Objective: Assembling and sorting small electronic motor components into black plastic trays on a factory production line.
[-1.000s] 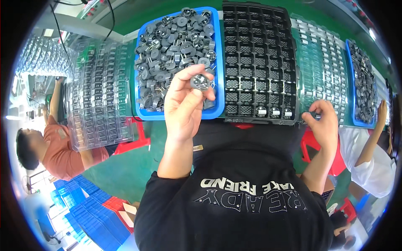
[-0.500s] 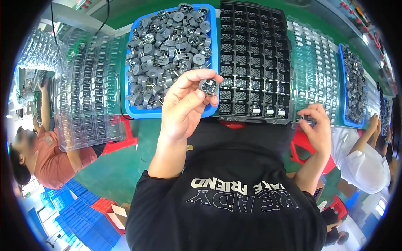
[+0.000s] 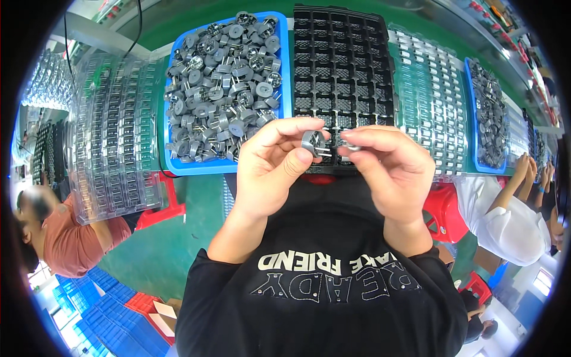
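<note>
Between the thumb and fingers of my left hand [image 3: 264, 166] is a round grey plug part [image 3: 311, 141], its metal pins pointing right. Close by on the right, my right hand [image 3: 397, 169] pinches a small silvery piece [image 3: 352, 147], mostly hidden by the fingertips. A small gap separates the two pieces. Both hands are raised over the near edge of a black compartment tray [image 3: 345, 77]. To the left, a blue bin [image 3: 288, 65] is heaped with similar grey round parts with pins.
Right of the black tray lies a clear plastic tray [image 3: 431, 101] of small metal pieces, then a second blue bin [image 3: 473, 128]. Stacked clear trays [image 3: 116, 137] stand at the left. Co-workers sit on both sides, and a red stool [image 3: 447, 214] is at the right.
My right hand has come left from beside the clear tray to my left hand, with the small piece now visible. The plug part has turned so its pins face right.
</note>
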### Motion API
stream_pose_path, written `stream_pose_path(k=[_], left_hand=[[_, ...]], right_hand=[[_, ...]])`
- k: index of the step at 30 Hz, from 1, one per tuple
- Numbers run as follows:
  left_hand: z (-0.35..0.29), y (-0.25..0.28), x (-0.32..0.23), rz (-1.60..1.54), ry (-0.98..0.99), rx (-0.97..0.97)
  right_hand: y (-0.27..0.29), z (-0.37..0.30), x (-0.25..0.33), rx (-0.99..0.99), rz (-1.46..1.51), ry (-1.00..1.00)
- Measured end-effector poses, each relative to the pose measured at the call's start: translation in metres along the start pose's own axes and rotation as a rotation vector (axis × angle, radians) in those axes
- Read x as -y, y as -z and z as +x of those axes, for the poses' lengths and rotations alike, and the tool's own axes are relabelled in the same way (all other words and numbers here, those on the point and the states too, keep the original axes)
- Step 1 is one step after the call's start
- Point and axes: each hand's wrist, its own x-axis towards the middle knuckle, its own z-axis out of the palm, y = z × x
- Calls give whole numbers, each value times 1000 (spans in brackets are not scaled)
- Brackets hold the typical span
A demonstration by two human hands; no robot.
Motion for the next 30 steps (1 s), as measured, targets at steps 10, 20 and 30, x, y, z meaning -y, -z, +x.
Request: stream_pose_path(k=[10, 20, 30], left_hand=[[-9, -10, -11, -19, -84, -55], [-8, -3, -5, 6, -58, -42], [-12, -1, 3, -14, 1, -40]], right_hand=[[-19, 16, 3, 75, -260, 357], [-23, 3, -11, 40, -136, 209], [-19, -2, -17, 49, -199, 257]])
